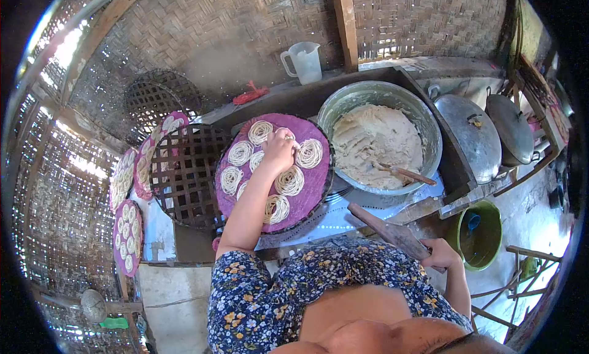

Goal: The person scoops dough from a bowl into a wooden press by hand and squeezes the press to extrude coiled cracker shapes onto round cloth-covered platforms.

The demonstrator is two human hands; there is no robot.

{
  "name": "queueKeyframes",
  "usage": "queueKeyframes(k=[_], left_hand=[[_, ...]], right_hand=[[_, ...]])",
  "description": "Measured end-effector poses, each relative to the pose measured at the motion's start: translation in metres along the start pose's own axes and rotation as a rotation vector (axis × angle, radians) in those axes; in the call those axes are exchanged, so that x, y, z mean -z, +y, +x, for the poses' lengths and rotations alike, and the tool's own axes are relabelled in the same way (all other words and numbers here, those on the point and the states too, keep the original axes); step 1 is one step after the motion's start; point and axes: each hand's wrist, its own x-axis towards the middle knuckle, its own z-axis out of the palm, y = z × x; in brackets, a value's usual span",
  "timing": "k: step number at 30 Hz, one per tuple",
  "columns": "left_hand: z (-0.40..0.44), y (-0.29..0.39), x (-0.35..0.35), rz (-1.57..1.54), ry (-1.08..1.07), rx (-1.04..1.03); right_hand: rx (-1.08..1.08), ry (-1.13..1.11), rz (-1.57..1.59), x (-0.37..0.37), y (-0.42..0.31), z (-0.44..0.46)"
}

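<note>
My left hand (pixel 280 152) reaches over a round tray covered with purple cloth (pixel 254 183). Its fingers curl down among coiled nests of pale noodle-like strands (pixel 308 153), near the tray's far side; what lies under the fingertips is hidden. Several such nests are spread across the cloth. Close to my body on the right, my right hand (pixel 440 256) grips a long wooden tool (pixel 392 231) with a thick middle, pointing up and left. Past the tool's tip stands a large metal basin (pixel 433 133) of pale dough (pixel 380 142), with a wooden-handled utensil (pixel 405 173) stuck in it.
Left of the tray lies a dark woven lattice tray (pixel 187 179); more purple nest-covered rounds (pixel 127 237) lean beyond it. A plastic jug (pixel 305 64) stands at the back by red plastic (pixel 250 95). Lidded pots (pixel 469 136) and a green bucket (pixel 494 234) are on the right.
</note>
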Motion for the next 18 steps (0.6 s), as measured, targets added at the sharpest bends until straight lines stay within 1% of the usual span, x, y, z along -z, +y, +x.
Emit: queueKeyframes(k=[4, 5, 8, 10, 12, 15, 16, 18], left_hand=[[-0.018, 0.008, 0.012, 0.018, -0.075, 0.001], [-0.024, 0.01, 0.015, 0.003, -0.062, -0.015], [-0.031, 0.007, 0.015, -0.012, -0.028, -0.052], [-0.033, 0.005, 0.011, 0.011, -0.006, -0.065], [-0.033, 0.007, 0.01, 0.059, -0.022, -0.038], [-0.032, 0.006, 0.01, 0.099, -0.027, -0.021], [-0.034, 0.007, 0.013, 0.108, -0.027, -0.022], [-0.038, 0.01, 0.02, 0.107, 0.012, -0.002]], right_hand=[[0.016, 0.041, 0.011, -0.007, 0.006, 0.005], [0.012, 0.052, 0.02, -0.009, 0.006, 0.006], [-0.012, 0.072, -0.126, -0.014, 0.002, 0.022], [0.034, 0.114, -0.129, -0.024, 0.009, 0.033], [0.052, 0.114, -0.175, -0.024, 0.001, 0.038], [0.118, 0.131, -0.111, -0.024, -0.009, 0.048], [0.09, 0.116, -0.104, -0.024, -0.013, 0.049], [0.148, 0.144, -0.152, -0.029, -0.003, 0.058]])
